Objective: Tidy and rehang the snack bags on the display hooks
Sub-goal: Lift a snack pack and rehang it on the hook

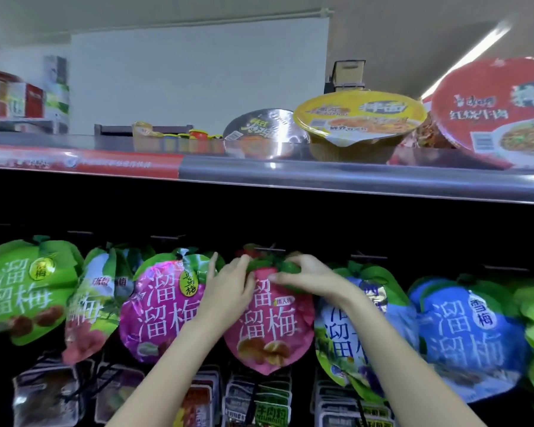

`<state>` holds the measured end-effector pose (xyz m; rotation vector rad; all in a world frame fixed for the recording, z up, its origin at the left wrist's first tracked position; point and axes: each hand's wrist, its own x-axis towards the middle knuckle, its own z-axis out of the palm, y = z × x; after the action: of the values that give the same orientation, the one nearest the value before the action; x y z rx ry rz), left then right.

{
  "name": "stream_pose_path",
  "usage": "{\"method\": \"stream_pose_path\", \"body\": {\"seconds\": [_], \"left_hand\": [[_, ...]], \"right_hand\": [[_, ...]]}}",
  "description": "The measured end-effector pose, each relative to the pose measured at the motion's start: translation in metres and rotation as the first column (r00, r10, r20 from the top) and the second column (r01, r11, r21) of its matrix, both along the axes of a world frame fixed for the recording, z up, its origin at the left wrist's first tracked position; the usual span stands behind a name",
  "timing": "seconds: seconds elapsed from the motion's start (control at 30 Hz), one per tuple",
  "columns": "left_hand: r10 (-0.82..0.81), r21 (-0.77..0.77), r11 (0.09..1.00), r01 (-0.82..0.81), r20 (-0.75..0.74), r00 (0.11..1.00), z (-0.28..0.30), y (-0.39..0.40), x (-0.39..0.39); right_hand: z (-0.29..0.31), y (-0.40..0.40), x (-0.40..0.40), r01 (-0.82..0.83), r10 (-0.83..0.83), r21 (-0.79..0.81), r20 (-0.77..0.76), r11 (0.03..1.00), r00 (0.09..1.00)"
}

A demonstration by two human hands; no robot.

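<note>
A pink plum snack bag [269, 328] with a green leaf-shaped top hangs in the middle of the row. My left hand [228, 288] grips its top left corner and my right hand [302, 272] pinches its green top on the right, both just below a display hook [270, 249]. Whether the bag's hole sits on the hook is hidden by my fingers. To the left hangs a magenta bag [161, 309], to the right a blue and green bag [349, 337].
More plum bags hang along the row: green ones [25, 291] at far left, blue ones [469, 334] at right, green again at the right edge. Small packets [259, 405] hang beneath. The shelf [352, 183] above carries instant noodle bowls [358, 118].
</note>
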<state>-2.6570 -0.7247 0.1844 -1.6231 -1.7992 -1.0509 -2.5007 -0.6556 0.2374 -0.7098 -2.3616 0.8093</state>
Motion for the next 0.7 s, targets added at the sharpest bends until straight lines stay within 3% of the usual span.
{"method": "stream_pose_path", "body": {"seconds": [0.2,0.3,0.4,0.5,0.57,0.7], "left_hand": [[-0.070,0.155,0.986,0.065,0.028,0.997,0.000,0.004,-0.006],[-0.106,0.244,0.965,0.095,0.034,0.994,-0.003,0.005,-0.007],[-0.127,0.238,0.965,0.110,0.057,0.990,-0.007,0.003,-0.007],[-0.138,0.217,0.968,0.123,0.059,0.989,-0.010,0.001,-0.007],[-0.133,0.214,0.970,0.119,0.054,0.990,-0.011,0.001,-0.008],[-0.111,0.185,0.977,0.103,0.038,0.993,-0.011,0.003,-0.010]], "right_hand": [[-0.009,-0.005,0.010,-0.135,0.130,-0.034,-0.109,0.990,0.985],[-0.009,-0.002,0.006,-0.057,0.060,0.022,-0.178,0.998,0.982],[-0.015,0.005,0.000,0.010,-0.001,0.029,-0.276,1.000,0.961],[-0.011,0.017,-0.005,0.192,-0.210,-0.090,-0.534,0.977,0.819],[0.000,0.029,-0.009,0.340,-0.312,-0.003,-0.404,0.940,0.860],[0.009,0.035,-0.022,0.252,-0.252,-0.011,0.020,0.968,0.968]]}}
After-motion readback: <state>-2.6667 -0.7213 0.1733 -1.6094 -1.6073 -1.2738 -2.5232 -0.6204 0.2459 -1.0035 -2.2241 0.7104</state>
